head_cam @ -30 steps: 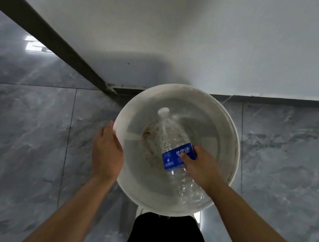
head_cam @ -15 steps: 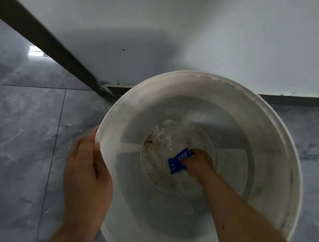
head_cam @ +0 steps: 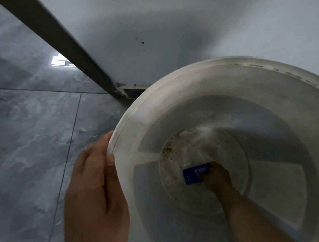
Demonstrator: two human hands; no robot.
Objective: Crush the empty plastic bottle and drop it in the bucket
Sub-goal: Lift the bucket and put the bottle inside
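Note:
A white bucket [head_cam: 133,117] with a stained bottom fills the right half of the view. My right hand [head_cam: 217,177] reaches deep inside it, down at the bottom, closed around the clear plastic bottle; only its blue label [head_cam: 194,175] shows plainly, the rest is blurred against the bucket floor. My left hand [head_cam: 95,191] grips the bucket's left rim from outside, thumb hooked over the edge.
The bucket stands on grey marble-look floor tiles [head_cam: 21,144] in a corner. A white wall [head_cam: 167,21] rises behind it, with a dark skirting strip [head_cam: 51,29] running diagonally along its foot.
My head has dropped closer to the bucket. My right hand has pushed the bottle from the bucket's mouth down to its bottom. The left hand stays on the rim.

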